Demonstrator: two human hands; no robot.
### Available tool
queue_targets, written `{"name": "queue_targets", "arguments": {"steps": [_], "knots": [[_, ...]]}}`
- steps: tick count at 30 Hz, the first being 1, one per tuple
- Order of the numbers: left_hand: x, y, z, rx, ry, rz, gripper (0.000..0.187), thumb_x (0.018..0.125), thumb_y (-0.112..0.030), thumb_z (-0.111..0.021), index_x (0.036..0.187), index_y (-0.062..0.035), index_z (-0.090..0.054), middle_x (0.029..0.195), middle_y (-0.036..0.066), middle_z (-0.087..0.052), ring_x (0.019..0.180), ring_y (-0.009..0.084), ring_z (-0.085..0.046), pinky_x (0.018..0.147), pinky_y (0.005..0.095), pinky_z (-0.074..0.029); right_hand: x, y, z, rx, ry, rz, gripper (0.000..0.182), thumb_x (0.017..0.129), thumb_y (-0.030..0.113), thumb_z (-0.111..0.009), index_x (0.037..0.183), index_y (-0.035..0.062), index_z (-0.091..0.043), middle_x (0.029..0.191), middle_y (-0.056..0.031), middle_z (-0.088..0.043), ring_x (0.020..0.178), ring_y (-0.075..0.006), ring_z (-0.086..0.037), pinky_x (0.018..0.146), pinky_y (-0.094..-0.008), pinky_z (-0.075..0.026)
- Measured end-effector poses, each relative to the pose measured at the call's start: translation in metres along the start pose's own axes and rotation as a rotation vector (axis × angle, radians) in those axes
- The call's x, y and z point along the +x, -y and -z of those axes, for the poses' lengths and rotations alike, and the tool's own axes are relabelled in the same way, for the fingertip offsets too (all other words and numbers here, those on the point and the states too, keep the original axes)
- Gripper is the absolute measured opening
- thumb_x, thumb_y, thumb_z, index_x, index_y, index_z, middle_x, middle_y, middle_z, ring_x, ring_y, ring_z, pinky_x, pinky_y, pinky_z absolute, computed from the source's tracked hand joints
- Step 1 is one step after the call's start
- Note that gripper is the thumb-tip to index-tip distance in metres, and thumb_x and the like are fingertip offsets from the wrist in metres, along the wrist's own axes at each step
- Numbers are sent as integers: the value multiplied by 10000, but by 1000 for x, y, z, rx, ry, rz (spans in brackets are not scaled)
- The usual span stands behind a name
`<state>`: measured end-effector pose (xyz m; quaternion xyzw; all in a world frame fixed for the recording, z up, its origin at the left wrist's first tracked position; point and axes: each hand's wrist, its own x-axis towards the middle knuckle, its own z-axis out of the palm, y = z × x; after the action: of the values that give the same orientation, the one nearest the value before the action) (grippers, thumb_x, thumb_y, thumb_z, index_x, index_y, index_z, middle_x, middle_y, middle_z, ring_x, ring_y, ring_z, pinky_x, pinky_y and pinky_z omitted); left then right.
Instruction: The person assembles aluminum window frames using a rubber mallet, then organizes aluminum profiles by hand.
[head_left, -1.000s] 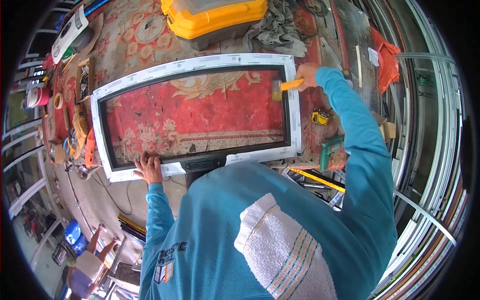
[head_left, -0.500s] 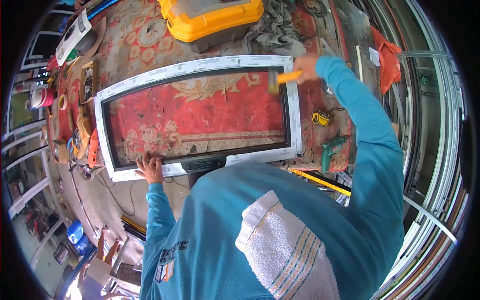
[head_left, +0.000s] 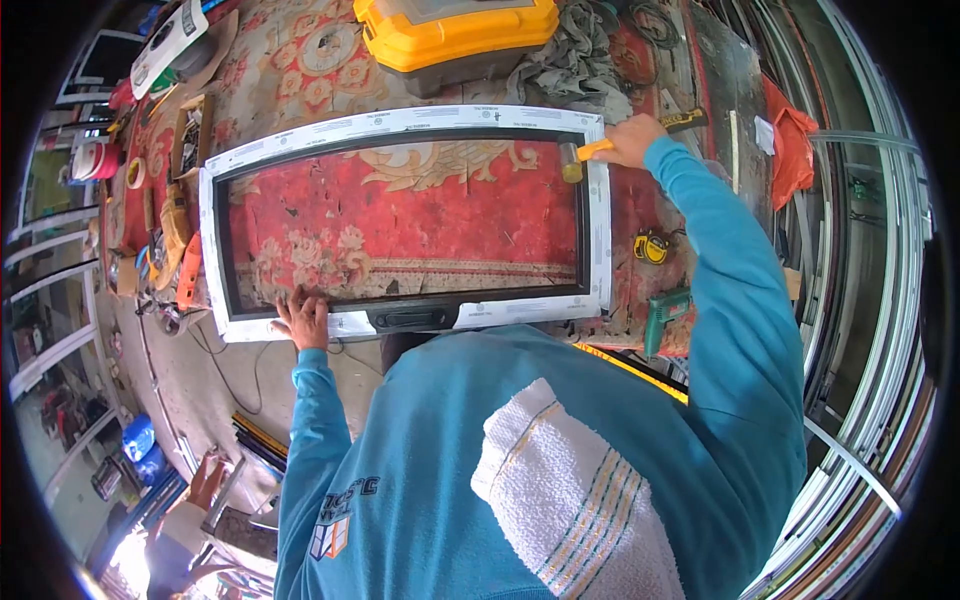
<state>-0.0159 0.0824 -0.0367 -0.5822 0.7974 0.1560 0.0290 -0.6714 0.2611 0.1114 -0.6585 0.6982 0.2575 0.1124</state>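
Note:
A window frame (head_left: pixel 400 122) with white printed film and a black inner edge lies on a worn red patterned carpet (head_left: pixel 400 220). My right hand (head_left: pixel 632 141) is wrapped round the handle of a mallet (head_left: pixel 596 150), whose yellowish head is at the inner edge of the frame's right side, near the upper right corner. My left hand (head_left: pixel 303 318) rests with fingers apart on the lower left part of the frame. To its right, a black handle (head_left: pixel 410 319) sits in the frame's near side.
Beyond the frame stands a yellow toolbox (head_left: pixel 460 38) beside a crumpled grey cloth (head_left: pixel 575 60). At right lie a tape measure (head_left: pixel 651 247) and a green drill (head_left: pixel 664 318). An orange tool (head_left: pixel 189 271) lies left. Long profiles (head_left: pixel 860 300) line the right side.
The mallet head, blurred before, now shows sharply near the frame's right inner edge. The view has shifted slightly. My left hand keeps its place on the frame.

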Motion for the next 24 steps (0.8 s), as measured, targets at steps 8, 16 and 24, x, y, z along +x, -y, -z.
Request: {"name": "queue_targets", "arguments": {"steps": [8, 16, 24], "knots": [[2, 2, -5, -10, -30, -17, 199, 842, -377, -574, 918, -255, -713, 1423, -57, -435, 1436, 335, -132, 1056, 697, 69, -2, 15, 0, 80, -171, 175, 591, 841, 631, -512, 858, 59, -662, 738, -157, -670, 697, -350, -654, 661, -468, -498], [1, 1, -4, -43, -21, -15, 231, 836, -393, -574, 944, -245, -716, 1412, -56, -443, 1431, 344, -148, 1055, 690, 78, -3, 24, -8, 167, -124, -120, 642, 880, 652, -435, 882, 48, -653, 783, -166, -676, 773, -350, -656, 701, -476, -492], [0, -9, 1, -55, -32, 23, 207, 841, -362, -583, 919, -218, -709, 1415, -24, -444, 1426, 359, -145, 1059, 697, 63, -14, 93, -29, 319, -94, -93, 622, 863, 662, -451, 895, 65, -624, 782, -171, -672, 748, -384, -650, 665, -502, -493]]}}
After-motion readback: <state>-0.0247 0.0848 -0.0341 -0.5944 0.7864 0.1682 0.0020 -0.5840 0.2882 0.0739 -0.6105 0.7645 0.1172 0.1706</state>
